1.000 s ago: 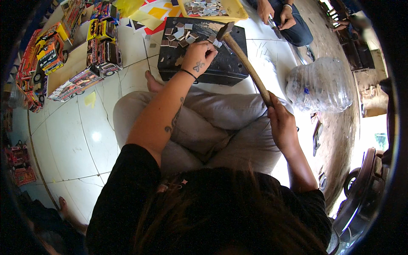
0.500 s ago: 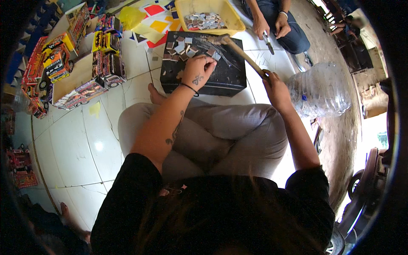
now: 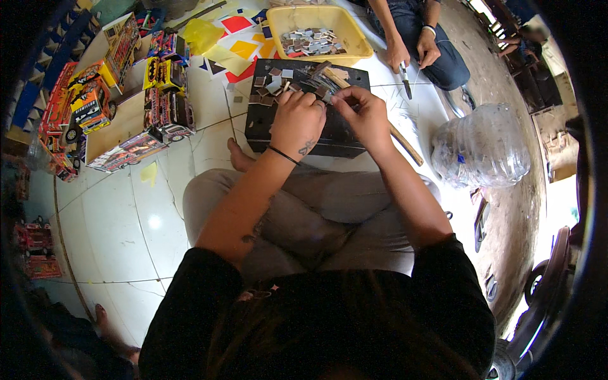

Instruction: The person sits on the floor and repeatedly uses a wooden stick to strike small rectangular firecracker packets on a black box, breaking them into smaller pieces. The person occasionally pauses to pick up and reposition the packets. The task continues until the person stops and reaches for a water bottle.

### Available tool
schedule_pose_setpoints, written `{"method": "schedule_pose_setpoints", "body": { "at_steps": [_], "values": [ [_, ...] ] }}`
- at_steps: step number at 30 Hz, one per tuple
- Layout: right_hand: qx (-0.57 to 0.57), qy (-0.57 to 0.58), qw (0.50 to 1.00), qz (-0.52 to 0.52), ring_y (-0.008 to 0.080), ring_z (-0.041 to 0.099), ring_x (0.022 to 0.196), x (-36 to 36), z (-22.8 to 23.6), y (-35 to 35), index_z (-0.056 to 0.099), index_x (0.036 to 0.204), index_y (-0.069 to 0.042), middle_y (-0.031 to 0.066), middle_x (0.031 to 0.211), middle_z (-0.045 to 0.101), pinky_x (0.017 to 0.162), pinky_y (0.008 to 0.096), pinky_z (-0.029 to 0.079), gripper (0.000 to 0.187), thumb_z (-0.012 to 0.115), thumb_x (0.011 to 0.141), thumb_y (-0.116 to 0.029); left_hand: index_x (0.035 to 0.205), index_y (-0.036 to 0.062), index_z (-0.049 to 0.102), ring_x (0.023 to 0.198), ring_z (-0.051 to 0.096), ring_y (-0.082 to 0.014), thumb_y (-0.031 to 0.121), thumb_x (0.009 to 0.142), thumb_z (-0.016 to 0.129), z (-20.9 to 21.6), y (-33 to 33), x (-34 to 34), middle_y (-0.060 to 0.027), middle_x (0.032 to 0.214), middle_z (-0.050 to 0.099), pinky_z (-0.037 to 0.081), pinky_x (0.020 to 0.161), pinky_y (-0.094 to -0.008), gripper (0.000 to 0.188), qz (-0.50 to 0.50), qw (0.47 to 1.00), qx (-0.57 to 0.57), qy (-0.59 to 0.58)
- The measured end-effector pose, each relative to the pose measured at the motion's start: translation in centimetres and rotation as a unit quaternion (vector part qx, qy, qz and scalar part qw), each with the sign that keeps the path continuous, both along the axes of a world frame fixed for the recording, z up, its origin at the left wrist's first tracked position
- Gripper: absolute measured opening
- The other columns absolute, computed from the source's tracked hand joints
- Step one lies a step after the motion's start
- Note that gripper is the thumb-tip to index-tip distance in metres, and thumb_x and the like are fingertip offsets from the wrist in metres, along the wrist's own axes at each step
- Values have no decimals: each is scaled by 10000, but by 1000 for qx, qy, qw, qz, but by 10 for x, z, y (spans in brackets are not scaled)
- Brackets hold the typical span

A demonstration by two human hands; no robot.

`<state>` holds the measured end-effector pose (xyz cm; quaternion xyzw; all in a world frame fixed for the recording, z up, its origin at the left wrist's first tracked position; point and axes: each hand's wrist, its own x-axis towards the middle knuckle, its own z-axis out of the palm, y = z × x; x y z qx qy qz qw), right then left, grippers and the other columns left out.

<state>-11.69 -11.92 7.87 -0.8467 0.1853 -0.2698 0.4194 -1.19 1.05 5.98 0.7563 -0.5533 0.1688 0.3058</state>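
Over a black block (image 3: 285, 136) in front of me, my two hands are close together. My left hand (image 3: 296, 121) is closed with its fingers curled; whatever is in them is hidden. The thumb and forefinger of my right hand (image 3: 367, 117) pinch a small grey square piece (image 3: 327, 97) beside the left fingertips. Several brown and grey square pieces (image 3: 265, 92) lie loose on the block's far left part. A hammer (image 3: 406, 147) rests across the block's right side, its wooden handle passing beneath my right hand and out past the edge.
Beyond the block stands a yellow tub (image 3: 362, 50) of square pieces. A person's hands (image 3: 398, 56) hold a dark-tipped tool (image 3: 405, 81) at the far right. A clear plastic bag (image 3: 481, 149) sits at right. Toy trucks (image 3: 168, 101) stand left, near coloured sheets (image 3: 242, 49).
My right hand has let go of the hammer and moved left to the left hand. The hammer now lies on the block. My view has shifted slightly.
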Motion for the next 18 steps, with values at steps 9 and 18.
{"method": "schedule_pose_setpoints", "body": {
  "at_steps": [9, 18],
  "values": [
    [195, -128, 972, -14, 59, 558, 699, 2, -8, 5, 645, 924, 24, 24, 779, 644, 645, 199, 436, 111, 622, 872, -72, 870, 38, 588, 758, 580, -326, 173, 830, 585, -6, -11, -4, -127, 823, 603, 441, 694, -423, 141, -79, 974, -103, 185],
    [252, -99, 963, 1, 44, 534, 646, 1, 3, 10, 654, 879, 26, 4, 726, 627, 588, 188, 425, 128, 628, 866, -99, 883, 52, 581, 690, 567, -342, 138, 852, 544, -6, -9, -12, -130, 817, 608, 444, 649, -427, 98, -28, 982, -119, 142]
  ]
}}
